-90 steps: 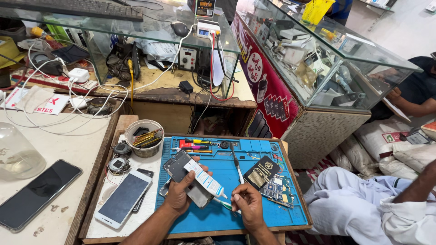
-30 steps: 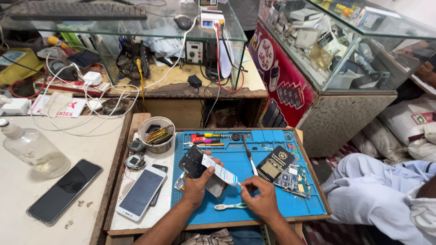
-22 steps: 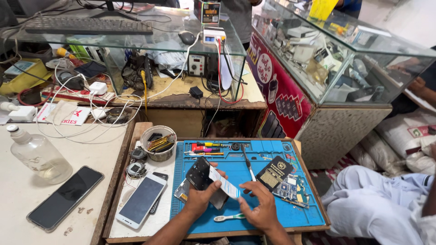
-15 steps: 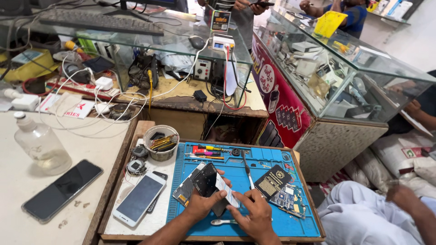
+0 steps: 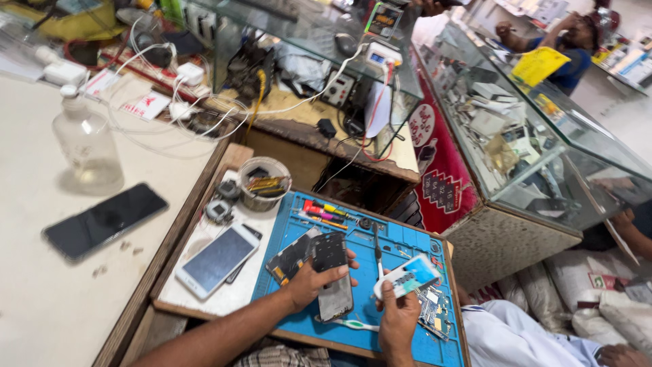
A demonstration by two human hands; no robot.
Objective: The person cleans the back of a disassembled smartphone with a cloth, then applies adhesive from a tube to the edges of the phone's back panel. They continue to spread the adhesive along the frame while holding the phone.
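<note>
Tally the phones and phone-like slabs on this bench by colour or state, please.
Black phone on the white counter: 1
White-framed phone on the tray: 1
Dark opened phone under the left hand: 1
White and blue piece in the right hand: 1
Total: 4

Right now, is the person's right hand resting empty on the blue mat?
No, the right hand grips a small white-and-blue piece above the blue mat.

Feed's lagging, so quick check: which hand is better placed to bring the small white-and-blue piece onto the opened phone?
Probably the right hand: its fingers already grip that white-and-blue piece, while the left hand steadies the opened phone.
</note>
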